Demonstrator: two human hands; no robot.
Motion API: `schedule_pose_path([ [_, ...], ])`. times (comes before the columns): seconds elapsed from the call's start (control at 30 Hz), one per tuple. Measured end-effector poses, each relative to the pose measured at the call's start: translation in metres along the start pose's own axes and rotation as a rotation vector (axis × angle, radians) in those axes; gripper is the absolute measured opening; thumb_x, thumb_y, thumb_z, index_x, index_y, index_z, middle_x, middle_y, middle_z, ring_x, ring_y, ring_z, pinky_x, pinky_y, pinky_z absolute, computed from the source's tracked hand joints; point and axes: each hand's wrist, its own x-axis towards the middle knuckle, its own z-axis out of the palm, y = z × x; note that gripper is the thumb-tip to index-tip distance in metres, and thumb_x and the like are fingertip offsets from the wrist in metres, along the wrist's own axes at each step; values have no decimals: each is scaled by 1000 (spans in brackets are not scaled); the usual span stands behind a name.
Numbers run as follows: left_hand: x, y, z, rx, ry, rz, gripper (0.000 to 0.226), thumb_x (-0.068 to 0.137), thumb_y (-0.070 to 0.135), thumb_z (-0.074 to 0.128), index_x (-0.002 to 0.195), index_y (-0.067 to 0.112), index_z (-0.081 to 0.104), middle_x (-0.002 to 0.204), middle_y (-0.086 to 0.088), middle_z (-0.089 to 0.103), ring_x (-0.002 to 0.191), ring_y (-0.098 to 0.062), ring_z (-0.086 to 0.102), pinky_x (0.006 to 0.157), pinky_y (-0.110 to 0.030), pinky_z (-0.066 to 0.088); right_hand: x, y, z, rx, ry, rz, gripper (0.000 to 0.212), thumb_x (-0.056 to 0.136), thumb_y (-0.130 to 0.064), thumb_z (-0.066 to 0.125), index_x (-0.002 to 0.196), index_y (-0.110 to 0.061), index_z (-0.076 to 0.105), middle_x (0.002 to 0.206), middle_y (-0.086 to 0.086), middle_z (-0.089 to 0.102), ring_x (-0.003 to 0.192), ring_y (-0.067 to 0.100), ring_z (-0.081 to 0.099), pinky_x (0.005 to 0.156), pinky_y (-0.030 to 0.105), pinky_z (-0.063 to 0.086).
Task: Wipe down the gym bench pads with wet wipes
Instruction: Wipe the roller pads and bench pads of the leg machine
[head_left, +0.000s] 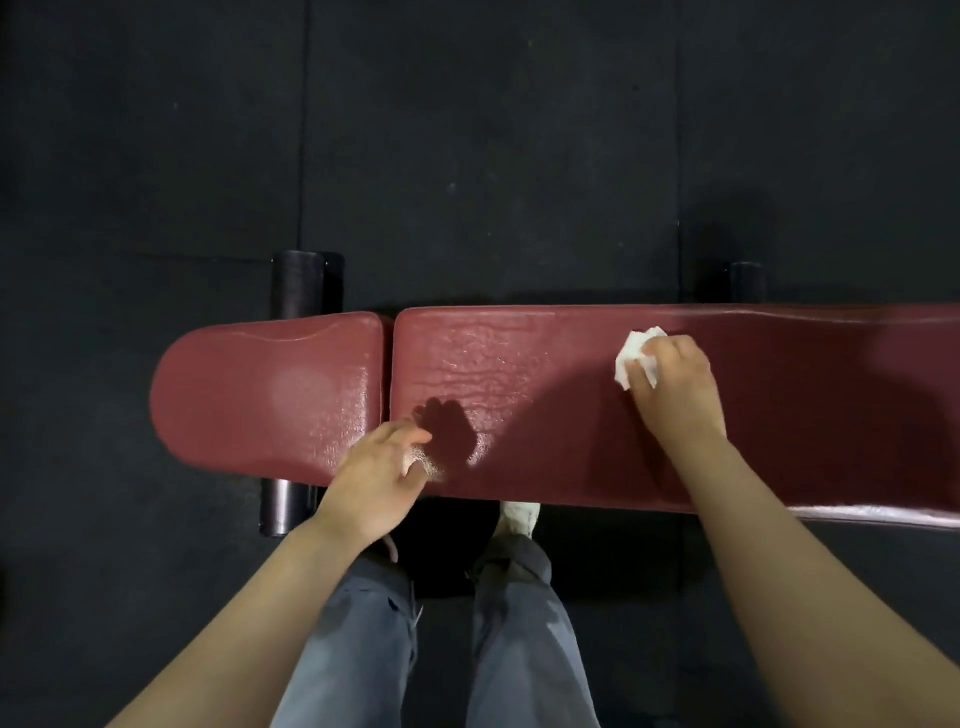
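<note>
Wipe (636, 358), limp and light, is bunched under curled right hand (675, 384) fingers on long pad (519, 395); left hand (382, 475) fingers loosely spread at pad's near edge.

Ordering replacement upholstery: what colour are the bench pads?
Dark red, glossy, seen in the head view: the long pad and the short pad.

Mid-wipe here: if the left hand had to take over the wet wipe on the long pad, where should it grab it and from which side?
Grip the wet wipe by its bunched free edge, which sticks out past the right hand toward the gap between the pads. Come from the short pad's side, low across the long pad. The right hand's fingers cover the rest, so that exposed crumple is probably the only open part for the left hand.
</note>
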Motion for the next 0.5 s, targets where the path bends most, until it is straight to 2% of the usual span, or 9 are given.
schedule_pose_path([
  [0.07, 4, -7, -7, -3, -14, 11, 35, 97, 22, 51, 132, 26, 55, 141, 11, 48, 132, -10, 44, 112, -28, 26, 2, -6, -6, -42, -45, -8, 23, 73, 13, 69, 95, 9, 62, 88, 24, 60, 73, 42, 59, 64, 45, 55],
  [0.17, 11, -14, -21, -11, -15, 19, 36, 97, 22, 52, 133, 26, 55, 140, 10, 50, 132, -10, 44, 115, -32, 28, 18, 0, -9, -101, -200, 87, 19, 86, 5, 51, 101, -1, 60, 94, 20, 58, 85, 41, 58, 70, 46, 52],
  [0.2, 13, -17, -25, -15, -12, 20, 36, 97, 22, 52, 132, 26, 55, 140, 10, 50, 132, -11, 43, 116, -33, 29, 23, 4, -9, -97, -205, 147, 20, 87, 1, 48, 101, -4, 61, 96, 19, 58, 88, 41, 59, 72, 46, 53],
  [0.3, 20, -27, -34, -32, -1, 17, 36, 97, 21, 52, 132, 25, 55, 140, 9, 49, 134, -11, 42, 116, -32, 27, 36, -3, -11, -15, -57, 506, 19, 92, -5, 47, 106, -3, 60, 105, 22, 60, 96, 43, 60, 79, 46, 51],
  [0.33, 23, -31, -35, -38, 5, 9, 35, 97, 21, 52, 132, 26, 55, 141, 10, 49, 134, -11, 42, 115, -31, 26, 39, -18, -8, 13, -9, 574, 20, 93, -8, 48, 107, -1, 59, 108, 24, 60, 98, 44, 60, 81, 46, 49],
  [0.37, 26, -34, -36, -43, 10, 0, 35, 97, 21, 52, 132, 26, 55, 141, 10, 49, 134, -11, 42, 115, -30, 26, 42, -39, -2, 2, 15, 560, 19, 93, -10, 49, 105, 0, 60, 106, 25, 61, 97, 43, 60, 81, 46, 49],
  [0.43, 31, -40, -36, -58, 6, -26, 37, 97, 21, 52, 134, 25, 54, 141, 10, 48, 134, -11, 41, 115, -30, 25, 48, -92, 20, -19, -12, 369, 15, 89, -7, 49, 93, -3, 63, 93, 21, 65, 85, 38, 64, 72, 41, 53],
  [0.5, 37, -46, -35, -70, -7, -61, 40, 96, 19, 52, 135, 24, 52, 141, 8, 48, 134, -13, 41, 116, -32, 27, 52, -157, 50, 35, -247, 102, 19, 91, -9, 47, 98, -6, 64, 98, 15, 66, 82, 25, 63, 69, 32, 52],
])
